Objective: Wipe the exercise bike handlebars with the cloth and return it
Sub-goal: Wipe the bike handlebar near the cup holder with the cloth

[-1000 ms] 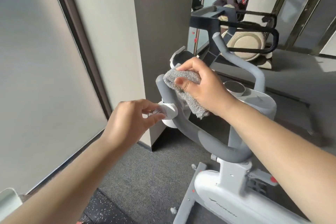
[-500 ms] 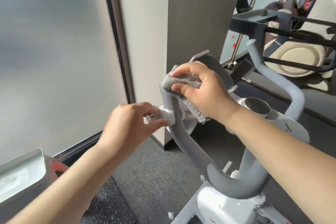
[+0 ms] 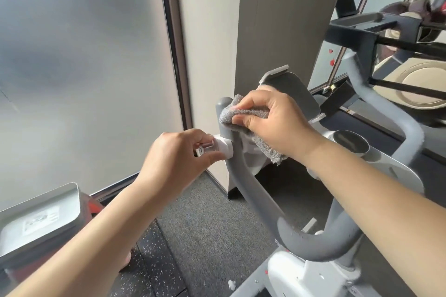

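The exercise bike's grey padded handlebar [image 3: 255, 190] curves from the lower right up to its left tip near the middle of the view. My right hand [image 3: 277, 123] presses a grey terry cloth [image 3: 243, 114] around the upper end of that left bar, and a corner of the cloth hangs down below my wrist. My left hand [image 3: 178, 164] pinches a small white knob [image 3: 223, 149] that sticks out from the side of the bar. The right branch of the handlebar [image 3: 391, 113] rises behind my right arm.
A grey tablet holder [image 3: 289, 87] and a round cup holder [image 3: 350, 142] sit on the bike's white console. A beige pillar stands right behind the bar, frosted glass to the left. Another machine's grey tray [image 3: 41, 219] is at lower left, and a dark machine [image 3: 386, 31] at upper right.
The view has shifted closer and to the left of the bike. My right hand with the cloth has slid slightly up the left bar's end. My left hand stays on the white knob.
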A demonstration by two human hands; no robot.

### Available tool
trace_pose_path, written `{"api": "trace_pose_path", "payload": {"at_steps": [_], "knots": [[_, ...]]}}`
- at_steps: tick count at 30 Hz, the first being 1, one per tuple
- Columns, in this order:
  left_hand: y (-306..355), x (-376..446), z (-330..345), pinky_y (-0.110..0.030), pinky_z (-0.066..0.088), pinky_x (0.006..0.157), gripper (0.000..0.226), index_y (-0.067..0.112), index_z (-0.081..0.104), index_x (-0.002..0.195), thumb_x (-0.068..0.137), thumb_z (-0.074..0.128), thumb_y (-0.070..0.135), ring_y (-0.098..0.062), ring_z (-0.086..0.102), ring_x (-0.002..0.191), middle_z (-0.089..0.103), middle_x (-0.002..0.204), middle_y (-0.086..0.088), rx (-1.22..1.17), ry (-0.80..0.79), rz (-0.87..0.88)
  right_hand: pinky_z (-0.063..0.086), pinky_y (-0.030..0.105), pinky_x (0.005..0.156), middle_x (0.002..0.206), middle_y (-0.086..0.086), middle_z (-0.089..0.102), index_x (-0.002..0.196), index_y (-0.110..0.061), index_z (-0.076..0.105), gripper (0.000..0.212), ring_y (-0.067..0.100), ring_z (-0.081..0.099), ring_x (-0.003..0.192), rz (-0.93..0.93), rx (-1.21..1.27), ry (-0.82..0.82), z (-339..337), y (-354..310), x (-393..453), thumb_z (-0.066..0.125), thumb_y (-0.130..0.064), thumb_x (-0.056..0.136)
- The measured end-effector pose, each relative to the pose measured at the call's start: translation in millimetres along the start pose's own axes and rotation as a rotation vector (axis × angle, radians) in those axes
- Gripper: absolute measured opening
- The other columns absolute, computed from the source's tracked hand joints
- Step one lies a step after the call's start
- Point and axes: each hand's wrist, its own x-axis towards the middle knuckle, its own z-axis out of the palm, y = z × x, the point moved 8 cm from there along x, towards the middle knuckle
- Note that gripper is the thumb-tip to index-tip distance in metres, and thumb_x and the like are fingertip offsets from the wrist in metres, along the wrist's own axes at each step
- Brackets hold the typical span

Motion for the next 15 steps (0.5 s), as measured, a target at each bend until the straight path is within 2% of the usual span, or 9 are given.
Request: {"api": "trace_pose_path", "payload": {"at_steps": [2,4,6,8,10,13,15], "knots": [[0.3,-0.3,0.1,-0.028,0.052,0.069,0.040,0.028,0.071,0.097,0.068,0.071,0.055,-0.013,0.065,0.077,0.073,0.082,0.006,-0.002,-0.005,0.006,0.045,0.018,0.086,0.088,-0.015,0.053,0.079,-0.026,0.068,0.009,0.009,0.060,0.089,-0.013,-0.023,0.074,-3.3,-7.1,13.0,0.076,-0.023,0.077],[-0.3,-1.4,1.0,-0.030,0.053,0.072,0.038,0.028,0.071,0.097,0.068,0.071,0.053,-0.013,0.065,0.078,0.073,0.084,0.006,-0.011,-0.010,0.008,0.047,0.021,0.086,0.089,-0.013,0.052,0.080,-0.019,0.065,0.012,0.012,0.061,0.090,-0.005,-0.045,0.075,2.3,-6.4,13.9,0.076,-0.022,0.077],[0.4,-2.6,2.1,-0.033,0.054,0.073,0.037,0.029,0.070,0.097,0.069,0.070,0.053,-0.013,0.066,0.080,0.073,0.085,0.008,-0.020,-0.017,0.007,0.048,0.020,0.084,0.090,-0.008,0.052,0.078,-0.021,0.063,0.015,0.013,0.062,0.089,0.006,-0.042,0.050,7.3,-0.6,1.5,0.078,-0.020,0.074],[2.7,-3.5,1.5,-0.032,0.053,0.074,0.038,0.028,0.069,0.096,0.069,0.069,0.055,-0.012,0.065,0.081,0.072,0.086,0.009,-0.026,-0.010,0.019,0.049,0.020,0.081,0.087,-0.010,0.050,0.077,-0.024,0.065,0.017,0.010,0.060,0.085,0.006,-0.054,0.011,11.9,4.9,-17.0,0.081,-0.018,0.071],[5.1,-4.8,0.8,-0.030,0.052,0.074,0.038,0.027,0.069,0.095,0.070,0.069,0.055,-0.011,0.065,0.081,0.072,0.087,0.010,-0.024,-0.008,0.039,0.051,0.027,0.080,0.085,-0.013,0.049,0.078,-0.023,0.069,0.016,0.011,0.059,0.082,-0.002,-0.109,-0.012,15.5,10.2,-35.3,0.082,-0.018,0.070],[5.0,-4.9,1.9,-0.030,0.052,0.074,0.034,0.026,0.067,0.097,0.072,0.071,0.049,-0.014,0.066,0.083,0.072,0.090,0.008,-0.001,-0.026,0.055,0.051,0.041,0.081,0.085,-0.011,0.050,0.083,-0.030,0.067,0.021,0.019,0.060,0.083,0.026,-0.192,-0.085,20.1,17.4,-55.7,0.079,-0.019,0.070],[4.8,-5.3,1.8,-0.032,0.053,0.076,0.035,0.024,0.068,0.099,0.073,0.070,0.048,-0.014,0.066,0.084,0.072,0.091,0.006,-0.008,-0.029,0.066,0.050,0.044,0.086,0.088,-0.008,0.055,0.078,-0.032,0.068,0.019,0.019,0.062,0.089,0.085,-0.156,-0.148,20.0,17.8,-59.1,0.079,-0.019,0.071]]}}
